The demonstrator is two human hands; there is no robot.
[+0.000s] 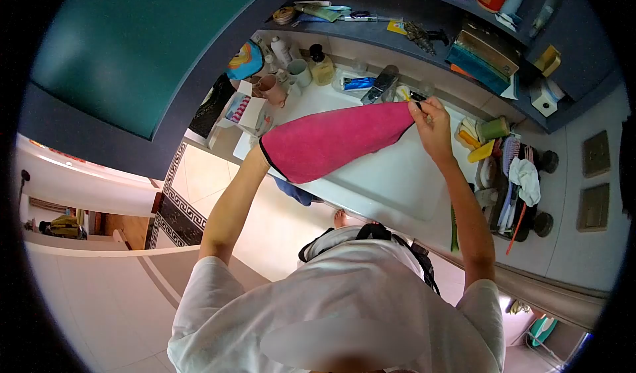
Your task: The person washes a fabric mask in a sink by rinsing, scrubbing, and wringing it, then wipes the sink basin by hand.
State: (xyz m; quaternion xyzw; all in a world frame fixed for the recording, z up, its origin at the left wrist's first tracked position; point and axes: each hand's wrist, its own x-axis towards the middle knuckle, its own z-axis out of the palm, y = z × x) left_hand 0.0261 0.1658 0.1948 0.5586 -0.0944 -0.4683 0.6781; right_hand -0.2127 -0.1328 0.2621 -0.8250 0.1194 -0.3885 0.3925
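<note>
A pink cloth with dark edging (338, 138) is stretched sideways above the white sink (404, 181). My right hand (432, 126) is closed on its far right corner, pinching the dark trim between thumb and fingers. On the other side, my left forearm (232, 204) runs up to the cloth's left edge. The cloth covers my left hand completely, so its fingers are hidden. I cannot tell whether that hand is inside the cloth or behind it.
Behind the sink stand a yellowish bottle with a black cap (322, 66), cups and a blue tube (358, 83). Brushes and a crumpled white cloth (525, 181) crowd the right side. A dark shelf (371, 35) with boxes and tubes overhangs the back.
</note>
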